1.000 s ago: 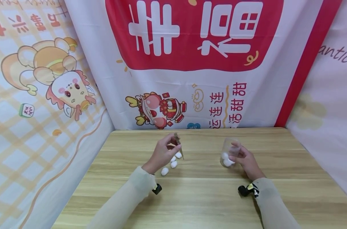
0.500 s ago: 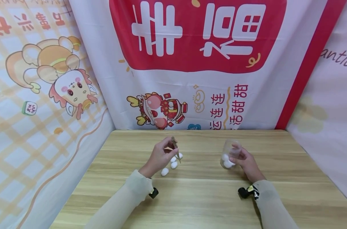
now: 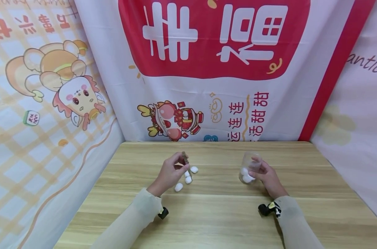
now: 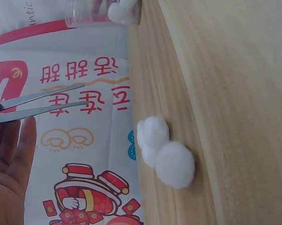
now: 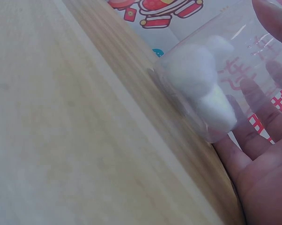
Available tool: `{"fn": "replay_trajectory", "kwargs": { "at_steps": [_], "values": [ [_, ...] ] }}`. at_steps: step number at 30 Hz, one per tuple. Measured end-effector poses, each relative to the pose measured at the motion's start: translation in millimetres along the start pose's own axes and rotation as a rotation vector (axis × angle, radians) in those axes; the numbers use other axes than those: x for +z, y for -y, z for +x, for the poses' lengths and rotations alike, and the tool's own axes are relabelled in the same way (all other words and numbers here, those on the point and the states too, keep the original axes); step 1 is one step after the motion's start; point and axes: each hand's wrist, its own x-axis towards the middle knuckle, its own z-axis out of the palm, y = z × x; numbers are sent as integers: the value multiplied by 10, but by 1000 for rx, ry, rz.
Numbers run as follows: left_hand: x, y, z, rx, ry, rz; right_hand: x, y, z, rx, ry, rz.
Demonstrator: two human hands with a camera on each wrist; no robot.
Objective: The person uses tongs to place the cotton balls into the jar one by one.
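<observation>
The left hand [image 3: 168, 172] pinches the tweezers [image 3: 186, 161] between thumb and fingers, with the points aimed down. That grip likely lets a small squeeze bring the two tips together. The tips are a little way apart, with nothing between them, just above the loose cotton balls [image 3: 188, 180]. Four of these lie on the desk [image 3: 225, 218], by the left hand, where the tweezers can get to them easily.

The right hand [image 3: 268, 178] holds a clear cup [image 3: 248, 159] from its right side, thumb near and fingers behind. This probably stops the cup from tipping and leaves its top free. The cup seems to rest on the desk. A few more cotton balls [image 3: 246, 176] sit in the bottom.

The desk is pale wood with stripes going left to right. At its far edge hangs a white and red cloth [image 3: 213, 83] with big words turned sideways. A checked cloth [image 3: 48, 138] hangs on the left, and a pale cloth [image 3: 356, 152] on the right.
</observation>
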Motion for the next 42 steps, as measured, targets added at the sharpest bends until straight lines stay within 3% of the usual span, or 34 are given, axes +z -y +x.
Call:
{"fn": "replay_trajectory", "kwargs": {
  "at_steps": [6,12,21,29,36,42],
  "values": [
    [6,294,-6,-16,-27,8,9,-7,13,-19,-4,5],
    [-27,374,-53,25,-40,0,13,-12,16,-19,-8,3],
    [-67,384,-118,23,-33,5,9,-16,5,-39,-11,20],
    [-125,87,-183,5,-28,33,14,-15,20,-25,-12,4],
    [-98,470,-190,-33,-64,29,20,-8,21,-30,-14,9],
    [-136,543,-230,-40,-74,25,19,-2,3,-26,-15,17]
  ]
}}
